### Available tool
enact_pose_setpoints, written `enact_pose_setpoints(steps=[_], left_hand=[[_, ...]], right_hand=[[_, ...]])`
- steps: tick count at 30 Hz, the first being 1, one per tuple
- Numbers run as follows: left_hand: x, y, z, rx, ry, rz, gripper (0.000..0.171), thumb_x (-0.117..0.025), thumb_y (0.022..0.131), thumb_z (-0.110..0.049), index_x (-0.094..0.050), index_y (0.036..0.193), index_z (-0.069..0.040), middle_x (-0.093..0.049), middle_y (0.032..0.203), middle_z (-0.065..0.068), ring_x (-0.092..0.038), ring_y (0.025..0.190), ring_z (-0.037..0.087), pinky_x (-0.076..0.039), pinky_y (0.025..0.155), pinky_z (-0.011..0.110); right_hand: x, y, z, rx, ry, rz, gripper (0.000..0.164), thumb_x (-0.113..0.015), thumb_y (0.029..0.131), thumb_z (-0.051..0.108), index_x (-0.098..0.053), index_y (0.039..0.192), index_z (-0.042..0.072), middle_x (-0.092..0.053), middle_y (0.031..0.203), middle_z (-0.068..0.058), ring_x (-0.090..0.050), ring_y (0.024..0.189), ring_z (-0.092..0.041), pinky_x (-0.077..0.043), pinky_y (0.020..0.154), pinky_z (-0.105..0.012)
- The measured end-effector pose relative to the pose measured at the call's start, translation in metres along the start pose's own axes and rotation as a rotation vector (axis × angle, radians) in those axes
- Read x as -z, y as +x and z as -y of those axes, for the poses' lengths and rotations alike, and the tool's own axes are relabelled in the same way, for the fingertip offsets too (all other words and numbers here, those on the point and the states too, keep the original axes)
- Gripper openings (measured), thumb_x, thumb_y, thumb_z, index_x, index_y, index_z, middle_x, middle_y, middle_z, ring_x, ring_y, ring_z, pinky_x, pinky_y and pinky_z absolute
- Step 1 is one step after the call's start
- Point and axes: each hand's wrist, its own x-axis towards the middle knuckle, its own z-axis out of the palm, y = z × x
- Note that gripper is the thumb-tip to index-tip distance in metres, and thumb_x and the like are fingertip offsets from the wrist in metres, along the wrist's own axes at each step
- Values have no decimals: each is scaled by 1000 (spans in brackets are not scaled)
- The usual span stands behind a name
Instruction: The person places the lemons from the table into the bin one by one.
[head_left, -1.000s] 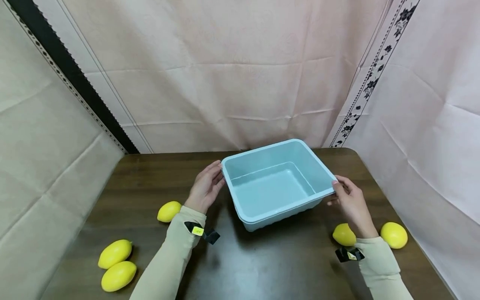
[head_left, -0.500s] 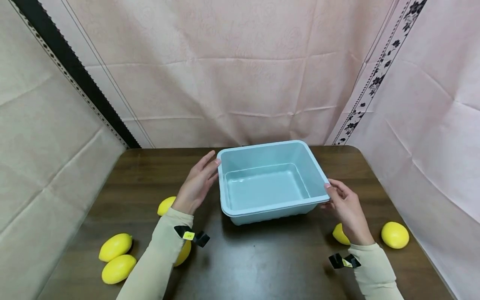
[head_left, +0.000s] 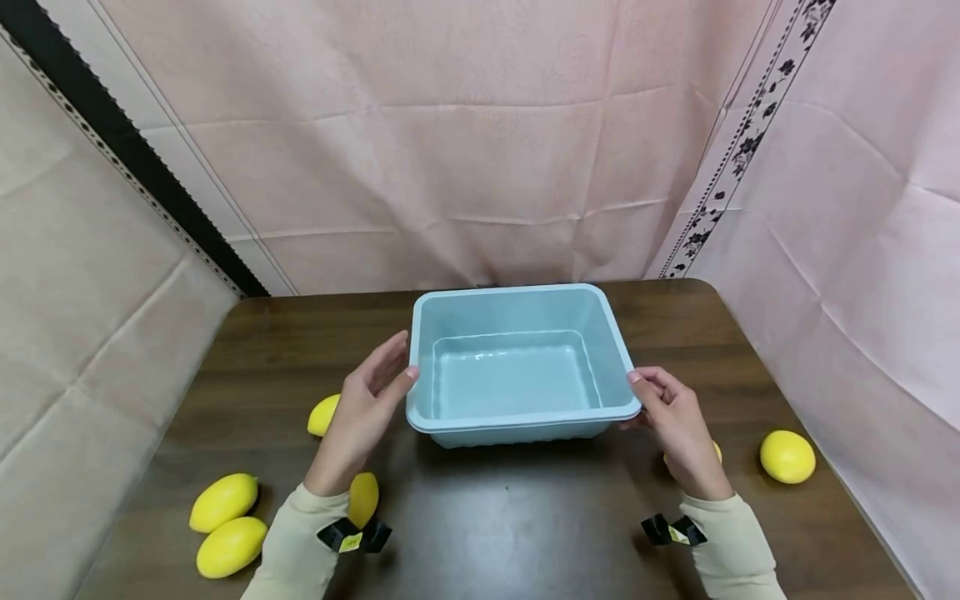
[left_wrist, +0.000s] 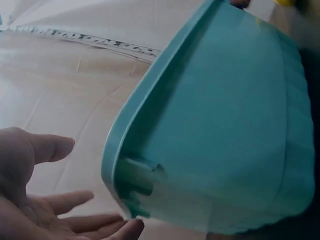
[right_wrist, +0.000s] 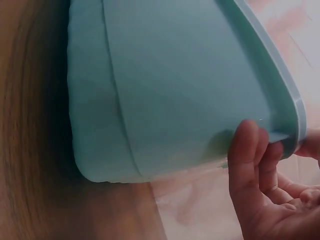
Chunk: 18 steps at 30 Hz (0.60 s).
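A light blue plastic tub (head_left: pixel 517 367) is in the middle of the head view, its open top facing up. My right hand (head_left: pixel 678 429) grips its right rim near the front corner, thumb on top; in the right wrist view its curled fingers (right_wrist: pixel 245 160) press the tub's underside. Beside the left rim, my left hand (head_left: pixel 363 417) has its thumb and fingers spread. In the left wrist view that hand (left_wrist: pixel 40 190) does not grip the tub wall (left_wrist: pixel 220 120); its fingertips come close to the corner, and contact there is unclear.
Yellow lemons lie on the dark wooden table (head_left: pixel 480 533): a pair (head_left: pixel 223 503) at front left, one lemon (head_left: pixel 322 415) behind my left hand, another lemon (head_left: pixel 363 500) by that wrist. A lemon (head_left: pixel 787 457) sits at the right, another mostly hidden behind my right wrist. Cloth (head_left: pixel 465 167) hangs around.
The tub has turned from slanted to nearly square and shifted slightly left. My left hand has loosened from its rim and moved back toward me. My right hand keeps its grip.
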Motion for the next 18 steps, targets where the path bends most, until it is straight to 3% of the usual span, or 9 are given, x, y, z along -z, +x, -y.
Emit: enact_pose_setpoints(steps=[6,10,13,15,18], left_hand=[[12,-20,5,-204,190,-107,52,-68,105,-25,-53,155,-18,-57,155,5,-59,137,28,-49,110,52],[25,-33,13,-310,302,-173,48,-71,103,-19,-60,150,-20,-62,148,0,-63,130,22,-51,108,32],[36,-41,20,-360,411,-184,48,-75,99,-13,-64,146,-19,-64,144,-1,-63,128,22,-48,104,19],[42,-47,25,-381,497,-165,49,-78,97,-12,-65,144,-17,-65,142,0,-63,129,23,-50,104,24],[49,-56,32,-386,627,-91,51,-81,95,-16,-64,144,-18,-63,142,2,-62,129,25,-55,103,43]], right_hand=[[-12,-3,2,43,-2,-17,45,-61,109,31,-57,134,-6,-75,90,-1,-69,68,-16,-62,66,-33],[-19,-2,2,75,23,-57,39,-60,110,28,-58,129,-7,-72,82,1,-65,60,-17,-61,60,-33],[-24,0,-1,78,32,-86,36,-59,110,26,-58,127,-5,-73,82,0,-63,57,-17,-60,58,-31],[-28,1,-2,76,31,-104,35,-59,110,26,-59,127,-4,-73,83,-2,-63,56,-18,-59,58,-30],[-35,4,-3,90,36,-119,34,-59,110,26,-60,127,-4,-75,84,-5,-63,54,-18,-59,59,-29]])
